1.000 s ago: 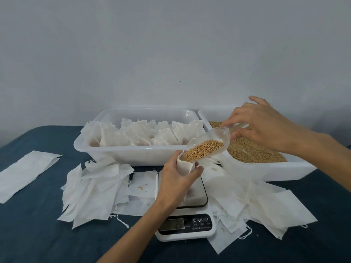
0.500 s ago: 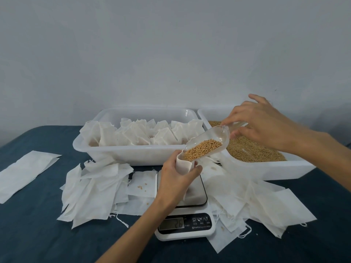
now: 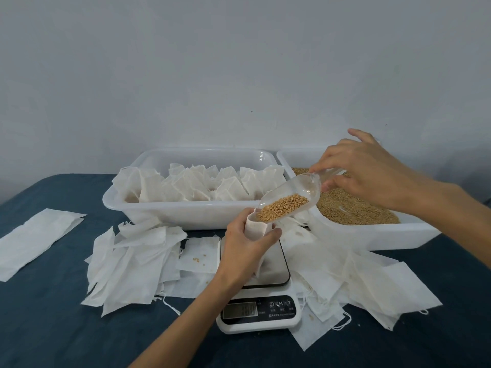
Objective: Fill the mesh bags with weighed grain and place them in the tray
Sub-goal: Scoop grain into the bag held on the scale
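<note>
Scale (image 3: 259,312) display digits blurred; left hand (image 3: 245,251) hides bag's body.

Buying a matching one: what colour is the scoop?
Clear, see-through plastic scoop, best seen in the head view.

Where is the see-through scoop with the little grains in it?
In the head view, the clear plastic scoop is right of centre, held by the right hand, its lip at the mouth of the white mesh bag gripped by the left hand above the white kitchen scale.

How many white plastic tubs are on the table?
2: one tub left of centre holds filled bags; the other tub at right holds loose grain.
</note>
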`<action>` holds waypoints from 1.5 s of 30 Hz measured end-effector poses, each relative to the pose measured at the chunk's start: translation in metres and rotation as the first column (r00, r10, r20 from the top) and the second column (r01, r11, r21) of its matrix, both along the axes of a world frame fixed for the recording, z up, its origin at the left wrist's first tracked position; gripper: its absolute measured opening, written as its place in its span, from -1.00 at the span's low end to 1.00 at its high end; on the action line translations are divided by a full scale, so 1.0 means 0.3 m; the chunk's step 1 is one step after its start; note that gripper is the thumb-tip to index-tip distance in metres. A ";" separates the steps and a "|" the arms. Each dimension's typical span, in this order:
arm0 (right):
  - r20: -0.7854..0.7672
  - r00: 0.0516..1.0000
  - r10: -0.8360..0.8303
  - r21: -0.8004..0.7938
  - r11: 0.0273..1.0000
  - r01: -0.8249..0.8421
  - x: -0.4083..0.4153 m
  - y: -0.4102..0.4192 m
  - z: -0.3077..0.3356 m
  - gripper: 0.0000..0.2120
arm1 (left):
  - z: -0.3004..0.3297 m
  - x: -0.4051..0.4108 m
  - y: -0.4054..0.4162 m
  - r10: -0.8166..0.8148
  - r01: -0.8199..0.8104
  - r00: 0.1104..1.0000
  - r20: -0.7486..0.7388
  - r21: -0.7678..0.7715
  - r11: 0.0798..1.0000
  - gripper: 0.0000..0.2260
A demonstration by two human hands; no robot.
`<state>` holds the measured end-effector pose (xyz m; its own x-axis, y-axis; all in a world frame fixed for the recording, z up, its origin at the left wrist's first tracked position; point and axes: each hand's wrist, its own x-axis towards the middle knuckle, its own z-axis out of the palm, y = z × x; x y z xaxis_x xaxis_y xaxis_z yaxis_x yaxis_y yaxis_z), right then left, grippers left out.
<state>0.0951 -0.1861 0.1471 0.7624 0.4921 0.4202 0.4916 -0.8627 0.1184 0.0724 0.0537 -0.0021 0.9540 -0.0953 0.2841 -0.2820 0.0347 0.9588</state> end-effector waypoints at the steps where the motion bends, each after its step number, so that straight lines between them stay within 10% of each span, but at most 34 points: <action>1: 0.001 1.000 -0.002 -0.002 1.000 0.002 -0.001 0.000 0.000 -0.72 | 0.000 -0.001 0.000 0.001 -0.001 1.000 -0.001 0.002 1.000 -0.76; 45: 0.011 1.000 -0.009 0.003 1.000 0.009 0.006 0.001 -0.015 -0.72 | -0.002 0.004 0.003 -0.016 0.016 1.000 -0.008 -0.034 0.999 -0.77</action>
